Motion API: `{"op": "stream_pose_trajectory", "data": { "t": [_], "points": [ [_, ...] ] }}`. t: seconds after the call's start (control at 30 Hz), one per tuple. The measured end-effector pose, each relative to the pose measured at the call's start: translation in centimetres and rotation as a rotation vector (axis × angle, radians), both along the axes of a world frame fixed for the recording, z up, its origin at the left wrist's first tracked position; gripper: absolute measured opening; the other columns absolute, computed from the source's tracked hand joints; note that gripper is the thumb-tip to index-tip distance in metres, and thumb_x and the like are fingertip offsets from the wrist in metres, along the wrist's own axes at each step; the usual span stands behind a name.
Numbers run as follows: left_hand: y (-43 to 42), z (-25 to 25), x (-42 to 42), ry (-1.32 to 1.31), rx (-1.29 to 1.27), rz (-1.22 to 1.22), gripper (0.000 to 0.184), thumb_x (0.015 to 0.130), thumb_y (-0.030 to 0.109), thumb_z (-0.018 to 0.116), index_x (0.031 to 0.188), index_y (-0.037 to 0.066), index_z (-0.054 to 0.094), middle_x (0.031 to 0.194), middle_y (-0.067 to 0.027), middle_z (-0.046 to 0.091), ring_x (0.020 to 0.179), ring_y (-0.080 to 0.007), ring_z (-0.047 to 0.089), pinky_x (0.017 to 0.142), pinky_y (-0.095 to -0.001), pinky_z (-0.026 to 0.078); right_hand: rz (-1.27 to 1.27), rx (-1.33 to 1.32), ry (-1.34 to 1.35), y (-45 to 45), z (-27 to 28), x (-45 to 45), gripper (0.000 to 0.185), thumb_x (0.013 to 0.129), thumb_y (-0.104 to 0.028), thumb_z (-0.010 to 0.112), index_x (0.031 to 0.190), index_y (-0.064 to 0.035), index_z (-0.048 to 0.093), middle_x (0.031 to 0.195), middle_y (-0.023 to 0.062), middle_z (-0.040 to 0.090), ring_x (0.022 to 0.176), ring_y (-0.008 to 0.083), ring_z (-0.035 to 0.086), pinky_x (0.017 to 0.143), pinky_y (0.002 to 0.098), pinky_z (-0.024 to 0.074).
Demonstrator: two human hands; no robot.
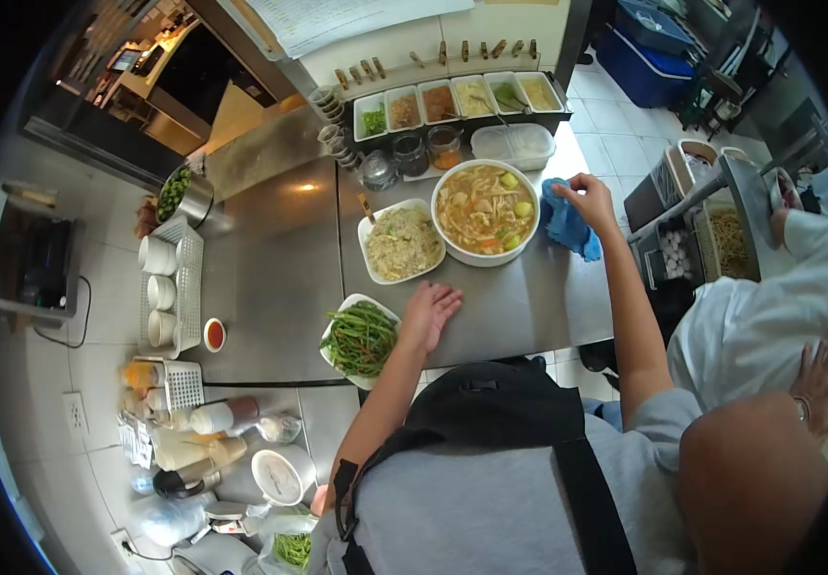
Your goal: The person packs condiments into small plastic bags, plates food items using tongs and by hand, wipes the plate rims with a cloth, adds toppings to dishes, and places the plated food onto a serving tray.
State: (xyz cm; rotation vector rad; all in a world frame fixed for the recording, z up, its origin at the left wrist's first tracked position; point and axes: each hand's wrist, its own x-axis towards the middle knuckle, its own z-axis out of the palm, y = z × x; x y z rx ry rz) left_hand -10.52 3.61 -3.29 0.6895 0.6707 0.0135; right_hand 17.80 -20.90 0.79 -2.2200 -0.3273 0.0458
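Note:
My right hand (586, 203) pinches a blue cloth (568, 226) on the steel counter, just right of a big white bowl of noodle soup (486, 209) with green vegetables in it. My left hand (433, 312) is held low over the counter's front part with its fingers stretched out, and it holds nothing. Left of that hand is a white dish of green beans (361, 337). Above it stands a white dish of fried rice (402, 243), with a spoon handle at its far left. The rice dish stands close against the soup bowl.
Topping containers (438, 101) line the back edge, with jars (409, 151) and a clear lidded box (513, 146) before them. A red sauce cup (214, 334) and a white basket of cups (172, 287) are at left. A person in white (749, 326) stands close at right.

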Motion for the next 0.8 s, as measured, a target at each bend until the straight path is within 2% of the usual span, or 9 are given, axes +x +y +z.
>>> {"op": "stream_pose_trajectory", "data": {
  "t": [0.07, 0.13, 0.17, 0.27, 0.4, 0.53, 0.63, 0.73, 0.8],
  "points": [
    [1.8, 0.6, 2.4, 0.093, 0.055, 0.093, 0.036, 0.093, 0.015, 0.048, 0.120, -0.007, 0.038, 0.123, -0.0226, 0.048, 0.118, -0.0365, 0.049, 0.099, -0.0449, 0.043, 0.005, 0.109, 0.038, 2.6, -0.6, 1.3, 0.039, 0.075, -0.037, 0.076, 0.086, -0.0010, 0.066, 0.080, 0.0060, 0.067, 0.072, 0.0124, 0.060, 0.066, 0.0280, 0.0482],
    [3.4, 1.2, 2.8, 0.125, 0.015, 0.002, 0.033, 0.091, 0.011, 0.047, 0.116, -0.009, 0.041, 0.123, -0.0222, 0.046, 0.118, -0.0367, 0.049, 0.101, -0.0444, 0.042, 0.015, 0.347, 0.157, 5.2, -1.5, 1.1, 0.035, 0.079, -0.033, 0.074, 0.092, -0.0013, 0.065, 0.081, 0.0042, 0.066, 0.073, 0.0091, 0.058, 0.067, 0.0262, 0.0474],
    [3.9, 0.8, 3.1, 0.097, 0.020, -0.047, 0.033, 0.090, 0.011, 0.048, 0.116, -0.009, 0.042, 0.122, -0.0215, 0.047, 0.118, -0.0362, 0.050, 0.100, -0.0441, 0.042, 0.035, 0.331, 0.128, 6.3, -1.8, 1.2, 0.028, 0.085, -0.026, 0.069, 0.098, -0.0018, 0.062, 0.080, 0.0021, 0.065, 0.073, 0.0061, 0.056, 0.065, 0.0245, 0.0465],
    [3.7, 0.2, 2.1, 0.122, -0.019, -0.189, 0.032, 0.090, 0.010, 0.048, 0.117, -0.006, 0.043, 0.120, -0.0203, 0.050, 0.115, -0.0337, 0.052, 0.099, -0.0437, 0.044, 0.091, 0.453, 0.157, 8.9, -0.8, 1.0, 0.024, 0.087, -0.023, 0.067, 0.097, -0.0015, 0.063, 0.080, 0.0016, 0.064, 0.072, 0.0056, 0.055, 0.065, 0.0246, 0.0463],
    [3.1, -0.2, 6.1, 0.132, -0.009, -0.356, 0.032, 0.093, 0.013, 0.049, 0.122, -0.001, 0.044, 0.116, -0.0172, 0.056, 0.105, -0.0292, 0.059, 0.091, -0.0433, 0.048, 0.391, 0.205, 0.129, 10.6, -0.4, 3.8, 0.024, 0.091, -0.020, 0.063, 0.108, -0.0032, 0.061, 0.085, -0.0026, 0.061, 0.077, 0.0060, 0.053, 0.070, 0.0225, 0.0446],
    [0.4, -1.0, 8.9, 0.203, 0.194, -0.228, 0.031, 0.096, 0.016, 0.049, 0.124, 0.002, 0.046, 0.112, -0.0139, 0.060, 0.088, -0.0246, 0.066, 0.076, -0.0365, 0.056, 0.524, 0.111, 0.298, 9.3, 1.4, 4.4, 0.023, 0.092, -0.018, 0.058, 0.112, -0.0064, 0.060, 0.096, -0.0019, 0.060, 0.089, 0.0069, 0.052, 0.079, 0.0244, 0.0436],
    [-0.6, -2.8, 9.2, 0.218, 0.304, -0.113, 0.025, 0.097, 0.012, 0.047, 0.119, 0.003, 0.049, 0.103, -0.0104, 0.064, 0.077, -0.0215, 0.068, 0.065, -0.0299, 0.058, 0.339, 0.228, 0.464, 5.5, 1.0, 2.1, 0.024, 0.094, -0.022, 0.052, 0.113, -0.0089, 0.057, 0.092, -0.0028, 0.056, 0.085, 0.0056, 0.050, 0.075, 0.0236, 0.0427],
    [-0.1, -2.9, 9.2, 0.190, 0.330, -0.202, 0.022, 0.098, 0.013, 0.046, 0.116, 0.002, 0.050, 0.101, -0.0099, 0.065, 0.078, -0.0220, 0.069, 0.066, -0.0311, 0.058, 0.078, 0.384, 0.580, 2.8, -1.1, -3.0, 0.024, 0.092, -0.026, 0.050, 0.113, -0.0137, 0.055, 0.085, -0.0050, 0.054, 0.070, 0.0031, 0.047, 0.059, 0.0206, 0.0361],
    [-0.5, -3.2, 9.2, 0.165, 0.329, -0.191, 0.026, 0.098, 0.014, 0.046, 0.121, 0.002, 0.045, 0.101, -0.0124, 0.065, 0.079, -0.0233, 0.069, 0.066, -0.0318, 0.058, -0.083, 0.573, 0.597, 2.9, -2.7, -7.6, 0.025, 0.093, -0.024, 0.050, 0.115, -0.0137, 0.052, 0.085, -0.0049, 0.053, 0.070, 0.0034, 0.046, 0.058, 0.0214, 0.0363]
  ]
}}
